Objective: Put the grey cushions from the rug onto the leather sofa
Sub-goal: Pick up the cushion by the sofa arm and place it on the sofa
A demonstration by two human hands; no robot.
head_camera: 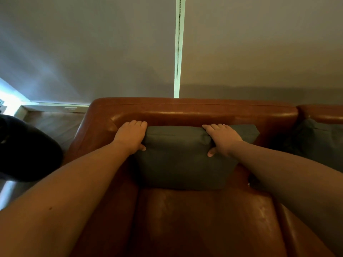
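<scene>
While no writing shows, both hands, left hand (130,137) and right hand (223,139), apparently clasp the grey cushion (178,160).

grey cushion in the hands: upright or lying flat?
Upright: the grey cushion stands on the seat against the sofa backrest, both hands gripping its top edge.

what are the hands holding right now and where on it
Both hands grip the grey cushion by its top edge: the left hand at the upper left corner, the right hand near the upper right, as it stands against the leather sofa backrest.
</scene>
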